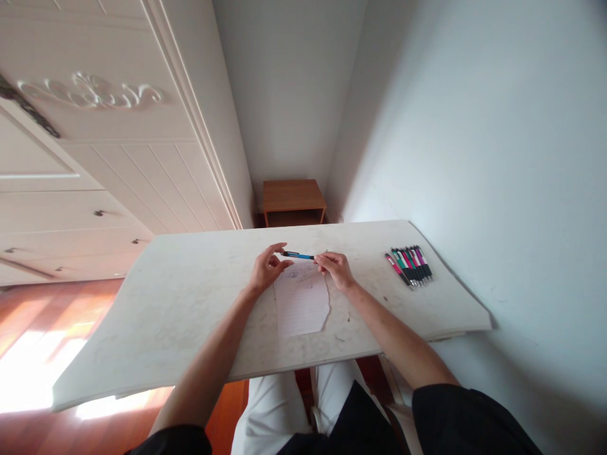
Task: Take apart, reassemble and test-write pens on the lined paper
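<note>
A blue pen is held level just above the far end of a lined sheet of paper on the white table. My left hand pinches the pen's dark left end between thumb and fingers. My right hand pinches its right end, fingers curled. The paper has a torn right edge and faint scribbles near the top.
A row of several pens with pink, green and purple barrels lies at the table's right side, close to the wall. A small wooden cabinet stands beyond the table. A white wardrobe fills the left; wooden floor below.
</note>
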Demonstrator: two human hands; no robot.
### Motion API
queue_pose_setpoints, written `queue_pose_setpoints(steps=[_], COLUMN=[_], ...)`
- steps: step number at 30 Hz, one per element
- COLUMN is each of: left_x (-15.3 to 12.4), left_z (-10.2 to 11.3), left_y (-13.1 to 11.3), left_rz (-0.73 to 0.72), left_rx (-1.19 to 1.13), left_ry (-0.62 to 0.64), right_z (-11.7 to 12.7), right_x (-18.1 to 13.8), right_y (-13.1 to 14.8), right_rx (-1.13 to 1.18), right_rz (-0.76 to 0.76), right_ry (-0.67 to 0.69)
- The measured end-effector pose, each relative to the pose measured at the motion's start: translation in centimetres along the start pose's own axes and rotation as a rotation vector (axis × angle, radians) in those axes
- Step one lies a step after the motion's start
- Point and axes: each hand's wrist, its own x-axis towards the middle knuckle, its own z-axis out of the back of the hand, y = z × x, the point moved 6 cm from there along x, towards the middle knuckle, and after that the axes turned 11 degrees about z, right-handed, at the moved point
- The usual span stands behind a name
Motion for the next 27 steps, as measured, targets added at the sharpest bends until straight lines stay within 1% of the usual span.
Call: queue_pose_setpoints(steps=[3, 9, 12, 14, 17, 21, 27], left_x=[0.12, -0.29, -0.55, -0.58, -0.49, -0.22, -0.09], left_z=[-0.01, -0.36, -0.33, -0.33, -0.22, 0.01, -0.11], left_y=[-0.18, -0.33, -0.36, -0.21, -0.16, -0.15, 0.03], left_rz=[-0.043, 0.041, 0.061, 0.068, 0.041, 0.024, 0.095], left_rx=[0.028, 0.056, 0.055, 0.012, -0.069, -0.04, -0.051], left_ry=[-0.003, 0.092, 0.107, 0.115, 0.095, 0.023, 0.059], right_z=[0.01, -0.03, -0.17, -0.21, -0.08, 0.08, 0.02], right_x=[0.02, 0.03, 0.01, -0.03, -0.08, -0.04, -0.04], right_y=[-0.02, -0.05, -0.17, -0.22, -0.23, -0.22, -0.05], right_rx=[0.005, -0.01, -0.007, 0.0, 0.001, -0.013, -0.008], right_rz=[0.001, -0.005, -0.013, -0.018, -0.02, -0.005, -0.002], right_ry=[0.004, 0.021, 0.037, 0.043, 0.032, 0.033, 0.023])
